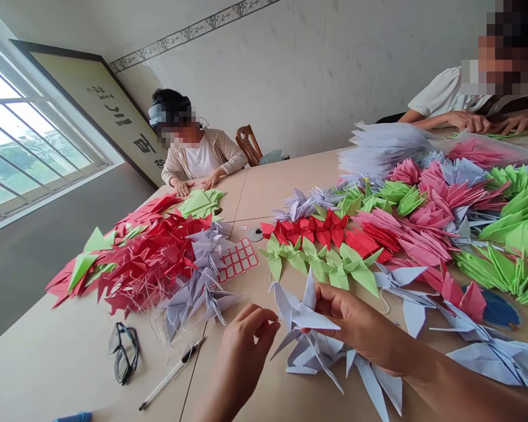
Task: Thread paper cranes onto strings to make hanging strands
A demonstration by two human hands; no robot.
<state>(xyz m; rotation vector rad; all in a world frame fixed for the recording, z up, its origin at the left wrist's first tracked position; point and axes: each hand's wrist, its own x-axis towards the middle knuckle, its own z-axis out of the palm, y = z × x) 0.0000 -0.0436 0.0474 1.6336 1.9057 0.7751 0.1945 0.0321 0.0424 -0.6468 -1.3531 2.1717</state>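
Observation:
My right hand [343, 313] grips a pale lavender origami crane [301, 310] with long pointed tips, held above the table. More pale folded paper [323, 346] hangs or lies just beneath it; whether the pieces are joined I cannot tell. To the left of the crane, my left hand [250, 346] is closed in a pinch, thumb against forefinger. Anything between those fingers is too small to make out. Beyond my hands lie a row of green origami pieces [321, 261] and a row of red ones [310, 230].
On the left is a pile of red origami [154, 258] with loose threads. Glasses [124, 351], a pen [171, 375] and a red-bordered label sheet [237, 262] lie nearby. Pink folded paper [405, 234] fills the right. Two people [200, 152] sit across the table.

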